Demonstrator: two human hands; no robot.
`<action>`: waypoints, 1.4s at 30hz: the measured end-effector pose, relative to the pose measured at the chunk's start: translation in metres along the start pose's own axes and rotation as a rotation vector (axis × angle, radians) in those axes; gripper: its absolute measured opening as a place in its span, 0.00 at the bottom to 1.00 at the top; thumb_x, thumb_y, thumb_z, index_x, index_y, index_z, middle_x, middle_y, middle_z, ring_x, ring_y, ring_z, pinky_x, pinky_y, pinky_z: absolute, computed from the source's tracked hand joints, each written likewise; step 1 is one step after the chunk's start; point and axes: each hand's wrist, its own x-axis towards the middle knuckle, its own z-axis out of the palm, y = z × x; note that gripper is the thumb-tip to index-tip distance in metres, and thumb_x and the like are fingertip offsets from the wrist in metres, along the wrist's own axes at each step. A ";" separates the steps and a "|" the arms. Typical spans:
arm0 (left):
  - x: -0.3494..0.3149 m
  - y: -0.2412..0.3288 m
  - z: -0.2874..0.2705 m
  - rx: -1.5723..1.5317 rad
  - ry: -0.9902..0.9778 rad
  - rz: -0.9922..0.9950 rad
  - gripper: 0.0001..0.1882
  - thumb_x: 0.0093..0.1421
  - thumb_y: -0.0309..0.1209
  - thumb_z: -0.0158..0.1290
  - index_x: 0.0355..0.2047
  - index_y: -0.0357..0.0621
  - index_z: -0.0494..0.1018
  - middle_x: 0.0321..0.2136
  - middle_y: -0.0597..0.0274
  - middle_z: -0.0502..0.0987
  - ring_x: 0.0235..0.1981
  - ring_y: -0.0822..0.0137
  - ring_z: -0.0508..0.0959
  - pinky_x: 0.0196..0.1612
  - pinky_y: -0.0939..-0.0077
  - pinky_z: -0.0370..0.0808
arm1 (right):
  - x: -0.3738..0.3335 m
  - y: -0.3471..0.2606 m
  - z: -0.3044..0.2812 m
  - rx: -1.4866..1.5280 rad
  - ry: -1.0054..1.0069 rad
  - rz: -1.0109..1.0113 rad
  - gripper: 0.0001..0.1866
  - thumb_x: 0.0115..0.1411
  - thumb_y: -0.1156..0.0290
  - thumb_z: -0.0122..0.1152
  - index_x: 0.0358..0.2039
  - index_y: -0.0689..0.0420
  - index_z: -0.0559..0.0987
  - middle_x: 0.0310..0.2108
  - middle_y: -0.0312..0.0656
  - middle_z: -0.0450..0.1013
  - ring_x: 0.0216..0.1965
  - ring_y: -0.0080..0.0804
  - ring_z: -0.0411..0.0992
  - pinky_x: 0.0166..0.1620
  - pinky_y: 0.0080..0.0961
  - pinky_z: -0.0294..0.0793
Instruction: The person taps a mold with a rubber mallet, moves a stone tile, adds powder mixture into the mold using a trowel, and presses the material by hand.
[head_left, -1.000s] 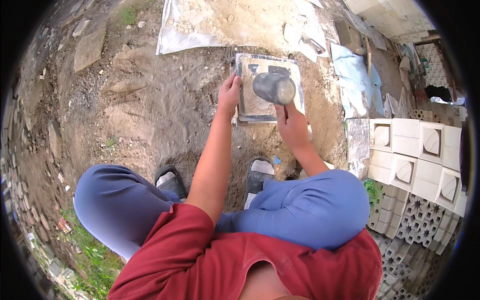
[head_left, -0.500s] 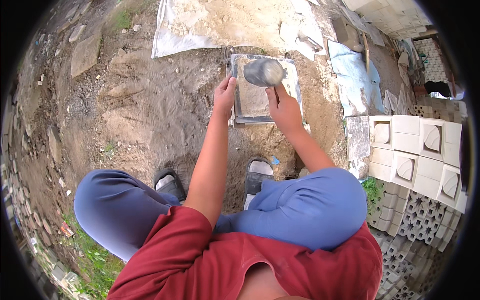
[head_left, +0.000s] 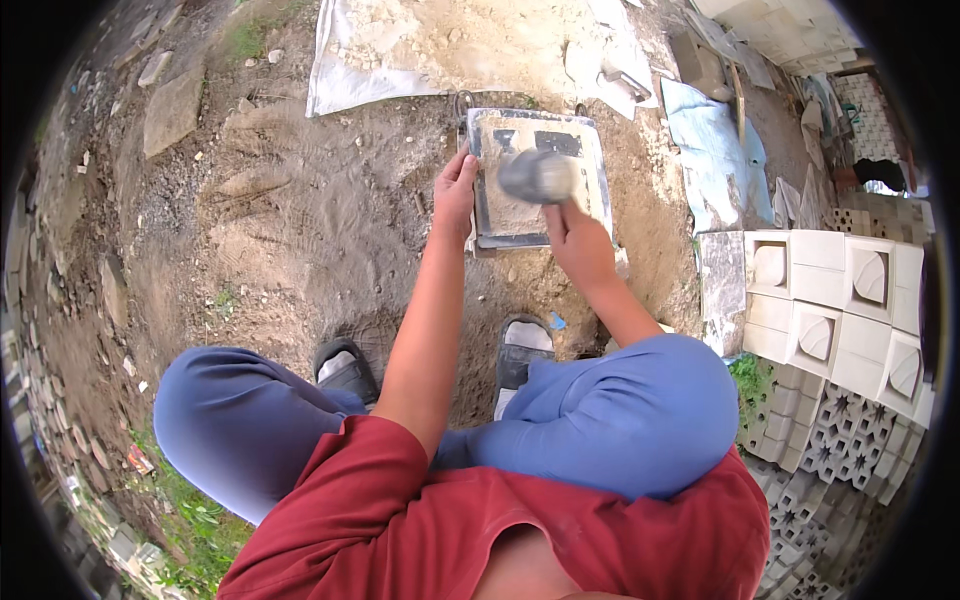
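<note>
A square, dark-edged mould (head_left: 515, 241) lies on the ground ahead of my feet, filled with pale sandy mix. Two dark patches show through the mix in its far half. My left hand (head_left: 456, 192) is closed on the mould's left edge. In my right hand (head_left: 583, 246) is a mallet (head_left: 532, 177) with a thick, dark, rounded head, blurred by motion. The mallet head hangs over the middle of the mould and hides part of the fill; whether it touches cannot be told. Most of the handle is hidden by my fist.
Beyond the mould a white sheet (head_left: 345, 92) carries pale powder, with a metal-looking tool (head_left: 625, 85) at its right. A light blue sheet (head_left: 712, 160) lies farther right. Stacked pale decorative blocks (head_left: 818, 252) stand at my right. Stones and rubble lie left.
The mallet and my right hand have moved toward me and slightly right, uncovering the dark patches in the mould's far half. My left hand keeps its hold on the edge.
</note>
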 end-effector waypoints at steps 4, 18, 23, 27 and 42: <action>-0.003 -0.003 0.002 0.098 0.068 0.048 0.21 0.74 0.34 0.51 0.63 0.37 0.73 0.54 0.61 0.80 0.53 0.71 0.78 0.57 0.75 0.73 | -0.012 0.000 -0.009 -0.003 -0.032 -0.029 0.17 0.71 0.53 0.56 0.52 0.49 0.79 0.24 0.51 0.78 0.24 0.54 0.78 0.27 0.47 0.75; 0.004 -0.010 0.004 0.384 0.102 0.296 0.19 0.75 0.32 0.47 0.59 0.33 0.73 0.48 0.60 0.81 0.48 0.73 0.77 0.54 0.77 0.73 | -0.035 0.019 -0.020 -0.151 0.012 0.053 0.18 0.70 0.52 0.57 0.46 0.53 0.80 0.21 0.49 0.77 0.24 0.51 0.79 0.28 0.45 0.77; -0.002 -0.010 0.022 0.415 0.100 0.277 0.19 0.75 0.32 0.47 0.60 0.33 0.72 0.49 0.59 0.81 0.47 0.72 0.78 0.54 0.76 0.73 | -0.054 0.056 -0.007 -0.066 0.245 -0.024 0.16 0.70 0.53 0.58 0.47 0.51 0.81 0.23 0.49 0.78 0.26 0.52 0.79 0.28 0.45 0.76; 0.000 -0.003 0.007 0.414 0.094 0.284 0.19 0.75 0.32 0.46 0.60 0.33 0.72 0.49 0.58 0.81 0.48 0.73 0.78 0.53 0.77 0.73 | -0.041 0.033 -0.022 -0.035 0.163 0.126 0.15 0.69 0.56 0.60 0.48 0.51 0.81 0.26 0.52 0.79 0.27 0.53 0.79 0.30 0.44 0.76; -0.011 0.017 0.041 1.190 0.182 0.200 0.42 0.71 0.50 0.50 0.75 0.41 0.47 0.53 0.30 0.77 0.53 0.33 0.78 0.54 0.48 0.75 | -0.072 0.071 0.021 0.122 0.008 0.228 0.15 0.67 0.70 0.59 0.53 0.56 0.75 0.29 0.54 0.78 0.29 0.56 0.78 0.32 0.39 0.76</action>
